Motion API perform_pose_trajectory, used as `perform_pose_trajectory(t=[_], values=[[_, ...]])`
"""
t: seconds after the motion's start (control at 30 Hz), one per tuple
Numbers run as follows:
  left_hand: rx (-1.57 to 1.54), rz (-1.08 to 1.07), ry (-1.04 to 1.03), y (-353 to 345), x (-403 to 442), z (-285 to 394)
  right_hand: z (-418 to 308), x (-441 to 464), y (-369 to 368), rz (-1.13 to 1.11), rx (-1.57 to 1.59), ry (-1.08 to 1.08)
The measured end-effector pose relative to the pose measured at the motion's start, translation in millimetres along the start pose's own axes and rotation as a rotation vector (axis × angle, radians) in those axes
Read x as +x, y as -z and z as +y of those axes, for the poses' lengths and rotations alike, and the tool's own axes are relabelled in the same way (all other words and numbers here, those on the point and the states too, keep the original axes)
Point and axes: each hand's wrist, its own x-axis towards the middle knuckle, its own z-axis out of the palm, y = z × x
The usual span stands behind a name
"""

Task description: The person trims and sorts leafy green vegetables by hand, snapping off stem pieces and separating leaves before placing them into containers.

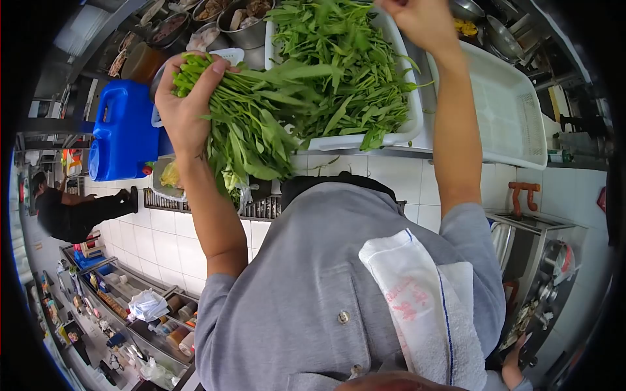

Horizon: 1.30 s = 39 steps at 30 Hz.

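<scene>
Grey shirt (280,280) below, bunch of greens (251,120) in the left hand (186,91) above

The grey shirt fills the lower middle of the frame, with a white towel (404,280), blue-striped and marked in faded red, draped over its right side. In the upper left, the left hand is closed around the bunch of greens. Its pale, bright green stem ends poke out of the fist in a tight cluster; the long, narrow, darker leaves fan to the right and droop beneath the wrist, some blurring towards the middle.

At the top centre, a white tray (404,137) is heaped with loose greens (352,85) of the same slender, pointed leaf, tangled and spilling slightly over its near rim. The right hand (424,23) is well apart from the left, at the top edge over the tray's right corner; its fingers are blurred and partly cut off, so I cannot tell whether they grip anything.

A white basket (486,107) sits at upper right, a blue jug (120,133) at upper left.
</scene>
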Motion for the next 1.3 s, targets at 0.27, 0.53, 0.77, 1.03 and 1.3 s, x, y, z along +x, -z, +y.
perform_pose_trajectory(t=[0.27,0.53,0.77,1.03,1.3], values=[[0.166,-0.077,-0.059,-9.6,9.4,-10.5,19.9,-3.0,-7.8,-0.225,-0.16,0.005],[0.356,-0.222,-0.342,-52.6,13.0,10.5,-55.6,1.9,6.5,-0.291,-0.157,0.056],[0.317,-0.175,-0.363,-65.0,15.0,3.0,-82.5,-10.4,-24.6,-0.359,0.208,0.334],[-0.084,0.023,-0.235,34.0,23.9,9.9,16.7,-54.2,2.3,-0.607,-0.117,-0.013],[-0.014,-0.047,-0.139,51.7,14.4,0.0,52.9,-112.9,-24.4,-0.594,-0.658,0.106]])
